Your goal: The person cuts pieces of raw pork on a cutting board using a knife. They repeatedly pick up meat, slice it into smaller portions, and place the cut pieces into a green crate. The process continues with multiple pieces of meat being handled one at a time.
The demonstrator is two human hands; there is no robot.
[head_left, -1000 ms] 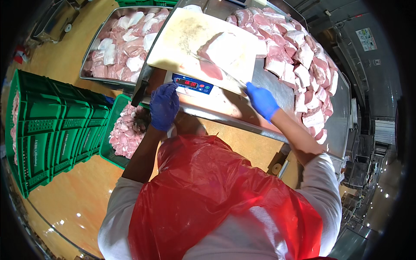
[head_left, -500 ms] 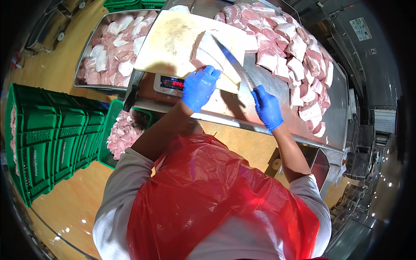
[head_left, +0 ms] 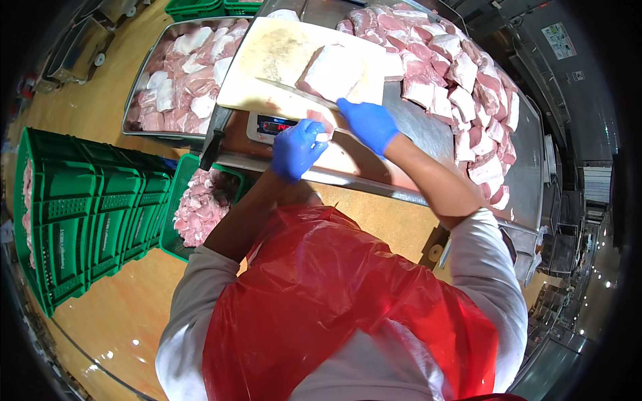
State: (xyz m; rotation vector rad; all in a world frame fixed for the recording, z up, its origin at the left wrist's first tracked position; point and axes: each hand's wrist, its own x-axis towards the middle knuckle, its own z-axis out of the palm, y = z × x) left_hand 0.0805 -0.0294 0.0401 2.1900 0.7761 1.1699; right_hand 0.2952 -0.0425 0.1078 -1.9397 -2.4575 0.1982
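while scale digits (head_left: 282, 127) glow, knife (head_left: 297, 92), lettered crates (head_left: 87, 207)

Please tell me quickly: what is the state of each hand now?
Left hand: closed, holding a small meat piece.
Right hand: closed, holding a knife.

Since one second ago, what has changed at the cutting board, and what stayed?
The blue-gloved left hand has moved right and now holds a small pink meat piece at the near edge of the off-white rectangular cutting board. The blue-gloved right hand has moved left, keeping its grip on the long thin metal knife. The thick, pale meat slab stays on the board.
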